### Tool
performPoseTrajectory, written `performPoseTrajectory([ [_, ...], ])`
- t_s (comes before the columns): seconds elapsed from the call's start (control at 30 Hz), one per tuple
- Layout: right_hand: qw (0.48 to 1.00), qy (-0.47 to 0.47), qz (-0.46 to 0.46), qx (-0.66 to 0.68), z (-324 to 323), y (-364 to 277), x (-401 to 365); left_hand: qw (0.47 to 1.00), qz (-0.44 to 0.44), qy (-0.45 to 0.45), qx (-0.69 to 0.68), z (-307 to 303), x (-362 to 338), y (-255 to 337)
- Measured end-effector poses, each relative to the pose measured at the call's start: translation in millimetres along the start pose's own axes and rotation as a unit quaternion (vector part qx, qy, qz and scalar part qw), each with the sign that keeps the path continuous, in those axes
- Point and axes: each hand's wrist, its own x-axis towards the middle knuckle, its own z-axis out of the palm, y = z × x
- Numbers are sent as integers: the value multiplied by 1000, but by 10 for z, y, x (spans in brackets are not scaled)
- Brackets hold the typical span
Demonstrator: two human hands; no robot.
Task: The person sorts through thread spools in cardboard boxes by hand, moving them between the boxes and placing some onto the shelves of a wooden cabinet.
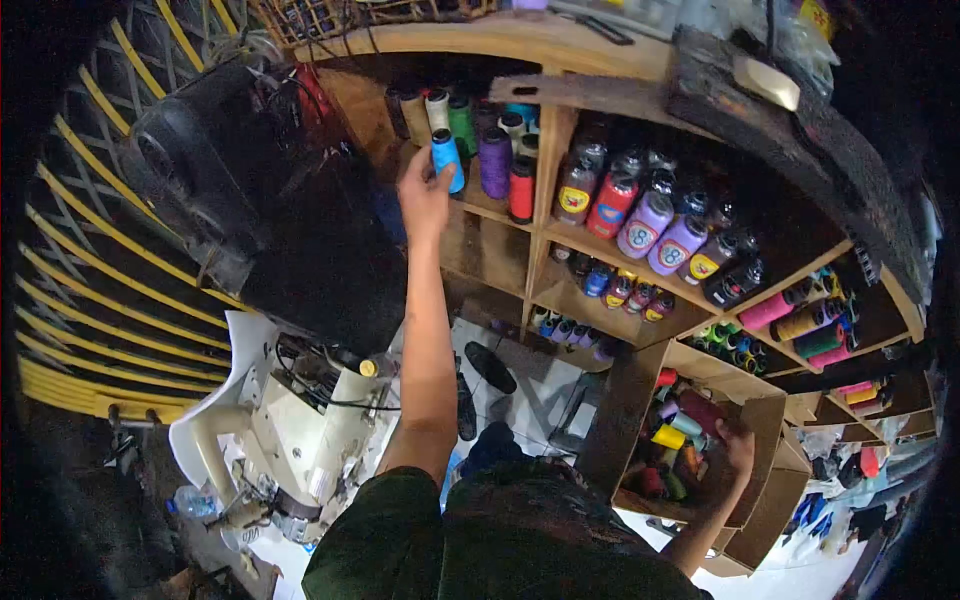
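Note:
My left hand [425, 200] reaches up to the wooden shelf, thumb and fingers closed around a bright blue thread spool [448, 165], which is upright at the front of the upper left compartment. Close beside it stand a purple spool [494, 163], a red spool [521, 190], a green spool [461, 125] and a white spool [437, 110]. Low on the right, my right hand [738, 450] is at the inner side of a cardboard box [765, 410], fingers apart. Near those fingers lie loose spools, among them a maroon one [700, 411] and a yellow one [668, 437].
Labelled bottles [612, 205] fill the shelf's middle compartment, with smaller bottles below. More thread spools [808, 320] lie in compartments at the right. A black bag [240, 170] hangs at the left, above a white plastic chair [205, 425] and a cream sewing machine [320, 430].

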Motion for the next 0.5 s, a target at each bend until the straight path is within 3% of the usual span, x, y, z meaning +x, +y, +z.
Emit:
performPoseTrajectory([
  [0.1,956,111,4,272,228,-965,-517,998,-26,-54,-7,9,153,-118],
  [0.2,890,139,3,435,521,-1365,-687,994,-43,-86,-43,93,249,-255],
  [0.23,905,103,37,412,457,-1285,-619,995,-45,-82,-26,123,266,-248],
  [0.33,909,87,-56,403,605,-1166,-474,988,-11,-121,-92,200,356,-424],
  [0.37,923,88,-12,374,567,-1144,-467,986,32,-121,-110,228,364,-472],
  [0.5,922,63,-46,378,705,-1212,-401,988,25,-129,-80,208,403,-580],
])
